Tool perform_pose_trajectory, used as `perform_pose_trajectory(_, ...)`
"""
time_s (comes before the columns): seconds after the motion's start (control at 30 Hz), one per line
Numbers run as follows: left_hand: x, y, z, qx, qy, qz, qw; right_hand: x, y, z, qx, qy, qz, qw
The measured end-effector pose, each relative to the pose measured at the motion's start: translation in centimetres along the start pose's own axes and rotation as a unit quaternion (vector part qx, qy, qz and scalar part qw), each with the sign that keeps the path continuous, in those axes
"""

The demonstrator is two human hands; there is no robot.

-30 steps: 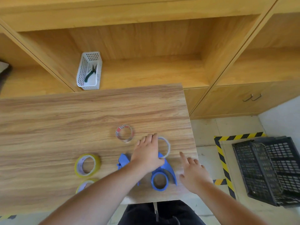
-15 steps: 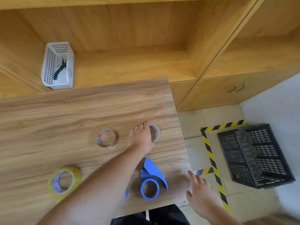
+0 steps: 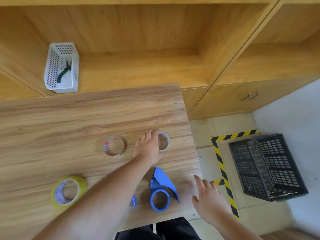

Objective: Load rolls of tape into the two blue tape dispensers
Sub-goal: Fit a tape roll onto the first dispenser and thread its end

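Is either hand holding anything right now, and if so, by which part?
Nothing is lifted. The left hand lies on the left rim of the clear tape roll, which sits on the table; a closed grip cannot be told. The right hand is open and empty.

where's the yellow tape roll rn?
Head view: the yellow tape roll lies flat on the table, near-left, left of the left forearm and nearer than the red-printed roll.

L hand [image 3: 149,148] off blue dispenser [image 3: 161,187] → now on clear roll [image 3: 163,141] | R hand [image 3: 207,200] pulled back off table edge
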State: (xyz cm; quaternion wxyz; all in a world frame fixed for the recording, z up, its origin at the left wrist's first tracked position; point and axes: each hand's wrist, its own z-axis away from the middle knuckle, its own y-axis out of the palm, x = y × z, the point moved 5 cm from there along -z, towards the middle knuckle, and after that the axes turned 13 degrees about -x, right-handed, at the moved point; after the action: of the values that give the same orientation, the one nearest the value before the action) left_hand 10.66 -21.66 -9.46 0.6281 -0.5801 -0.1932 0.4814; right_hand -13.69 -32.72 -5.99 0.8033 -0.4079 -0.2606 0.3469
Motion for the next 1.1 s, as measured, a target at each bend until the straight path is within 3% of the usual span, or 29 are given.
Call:
perform_pose_trajectory(0.2, 2.0, -2.5, 5.9, -0.040, 0.053, 0.003, 0.998, 4.0, -0.8, -0.8, -0.026, -0.045, 0.006, 0.999)
perform_pose_trajectory(0.5, 11.8, -4.4, 16.8, -0.115, -0.052, -0.012, 0.992, 13.3, -0.7, -0.3, -0.102, -0.174, -0.001, 0.979)
perform_pose_trajectory(0.8, 23.1, -2.3, 26.2, -0.052, -0.229, 0.002, 0.972, 19.9, 2.2, 1.9, -0.077, -0.229, 0.027, 0.970)
perform_pose_trajectory(1.1, 25.9, -1.2, 28.0, -0.038, -0.229, 0.033, 0.972, 20.2, 3.1, 2.9, -0.063, -0.203, 0.029, 0.977)
